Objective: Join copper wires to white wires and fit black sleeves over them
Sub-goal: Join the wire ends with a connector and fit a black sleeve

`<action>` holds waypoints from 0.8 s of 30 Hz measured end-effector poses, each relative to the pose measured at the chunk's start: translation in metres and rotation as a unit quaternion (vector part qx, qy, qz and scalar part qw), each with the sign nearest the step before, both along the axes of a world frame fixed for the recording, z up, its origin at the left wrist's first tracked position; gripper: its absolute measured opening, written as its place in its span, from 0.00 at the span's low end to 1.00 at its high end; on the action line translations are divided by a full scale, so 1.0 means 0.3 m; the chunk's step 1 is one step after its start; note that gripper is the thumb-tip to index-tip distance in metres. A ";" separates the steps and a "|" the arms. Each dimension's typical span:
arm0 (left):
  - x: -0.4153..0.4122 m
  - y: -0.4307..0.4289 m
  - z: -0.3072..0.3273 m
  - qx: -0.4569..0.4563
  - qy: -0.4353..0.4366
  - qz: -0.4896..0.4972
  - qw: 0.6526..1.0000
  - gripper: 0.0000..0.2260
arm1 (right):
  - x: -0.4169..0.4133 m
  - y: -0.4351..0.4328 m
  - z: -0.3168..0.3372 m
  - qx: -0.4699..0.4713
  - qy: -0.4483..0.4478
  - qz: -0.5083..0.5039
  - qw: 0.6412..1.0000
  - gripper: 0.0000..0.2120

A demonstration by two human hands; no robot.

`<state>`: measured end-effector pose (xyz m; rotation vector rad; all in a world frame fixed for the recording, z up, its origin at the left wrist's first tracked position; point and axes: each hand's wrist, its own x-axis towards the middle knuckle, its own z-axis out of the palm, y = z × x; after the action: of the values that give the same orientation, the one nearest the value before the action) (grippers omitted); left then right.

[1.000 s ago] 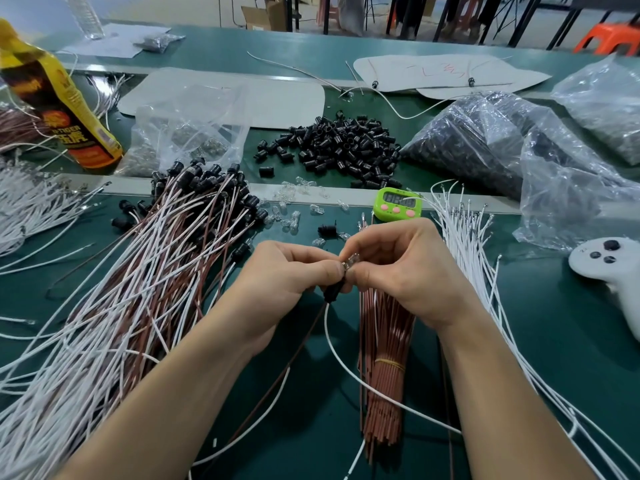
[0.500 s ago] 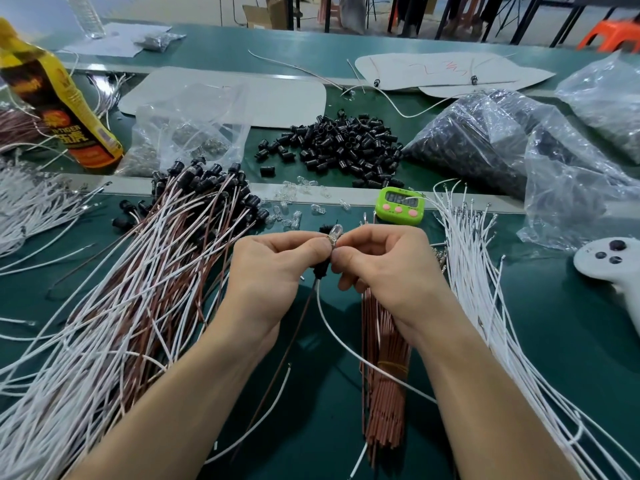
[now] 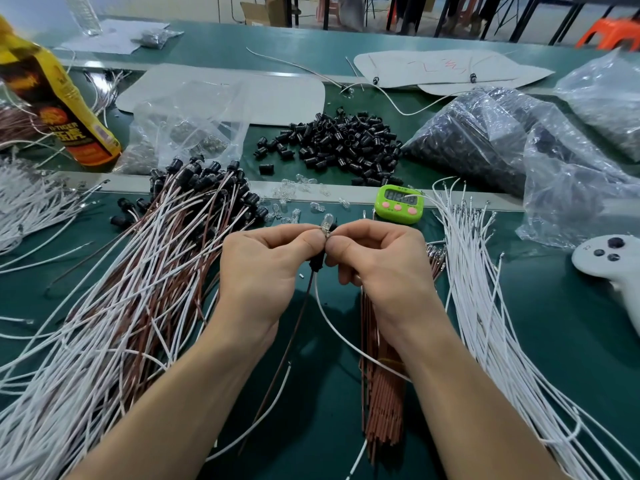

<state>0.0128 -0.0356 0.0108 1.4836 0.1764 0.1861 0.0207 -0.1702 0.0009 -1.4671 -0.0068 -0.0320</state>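
Pinches a clear bulb (image 3: pixel 326 225) at its base between the curled fingertips of the left hand (image 3: pixel 263 271) and right hand (image 3: pixel 377 268), above the green table (image 3: pixel 554 306). Has a black sleeve (image 3: pixel 317 264) right beneath the bulb, with a copper wire (image 3: pixel 287 351) and a white wire (image 3: pixel 343 336) hanging from it toward the body. Works between sleeved wires (image 3: pixel 138 271) at left, a copper bundle (image 3: pixel 384 410) under the right wrist, and loose white wires (image 3: pixel 485 323) at right.

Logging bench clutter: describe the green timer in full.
The green timer is a lime plastic box with rounded corners, a grey display whose digits are too blurred to read, and three pink buttons below. It sits face-up on the green table just beyond the right hand; a white wire crosses its upper right corner.
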 end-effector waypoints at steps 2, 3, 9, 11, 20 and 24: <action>-0.001 0.000 0.001 -0.004 -0.002 -0.002 1.000 0.14 | 0.000 -0.001 0.001 0.008 0.004 0.007 1.000 0.10; -0.001 0.001 0.001 -0.005 -0.003 -0.003 1.000 0.14 | 0.000 -0.001 0.001 0.011 0.005 0.011 1.000 0.10; 0.005 0.021 0.001 0.020 0.006 -0.041 0.999 0.13 | 0.007 -0.019 0.003 0.013 0.014 0.043 0.999 0.06; 0.007 0.028 0.001 0.038 0.012 -0.048 0.998 0.13 | 0.008 -0.028 0.002 -0.007 0.006 0.048 0.999 0.04; 0.019 0.061 -0.020 0.163 0.024 -0.108 0.980 0.09 | 0.015 -0.071 -0.004 -0.228 -0.041 0.019 0.973 0.06; 0.021 0.072 -0.022 0.176 0.031 -0.153 0.972 0.08 | 0.018 -0.082 0.006 -0.220 -0.077 0.057 0.971 0.13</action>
<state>0.0190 -0.0140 0.0041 1.8493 -0.0406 -0.0850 0.0262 -0.1948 0.0028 -1.9028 -0.2381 -0.0534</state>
